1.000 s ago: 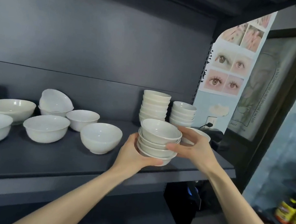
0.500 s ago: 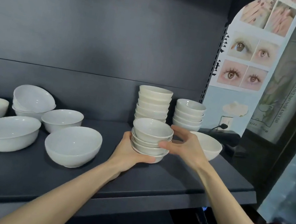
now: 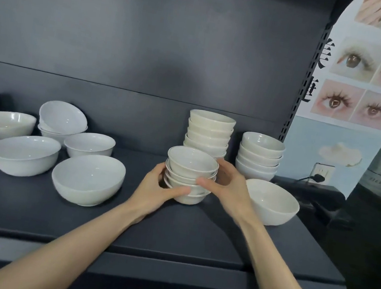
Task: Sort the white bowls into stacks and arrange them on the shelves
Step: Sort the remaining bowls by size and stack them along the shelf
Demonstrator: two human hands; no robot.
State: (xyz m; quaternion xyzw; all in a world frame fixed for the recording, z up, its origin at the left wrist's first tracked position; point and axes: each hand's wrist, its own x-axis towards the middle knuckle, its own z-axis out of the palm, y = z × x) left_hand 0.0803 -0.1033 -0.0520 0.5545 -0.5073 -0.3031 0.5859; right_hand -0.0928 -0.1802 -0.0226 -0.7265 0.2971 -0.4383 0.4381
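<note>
Held stack (image 3: 189,174) before 2 rear stacks (image 3: 209,132); loose bowls (image 3: 88,178) left.

small white bowl stack (image 3: 189,176) | upright on dark shelf (image 3: 170,236) | before two taller stacks (image 3: 209,132)

Dim, soft shadows under bowls, wide-angle bending at edges, slight blur
</note>
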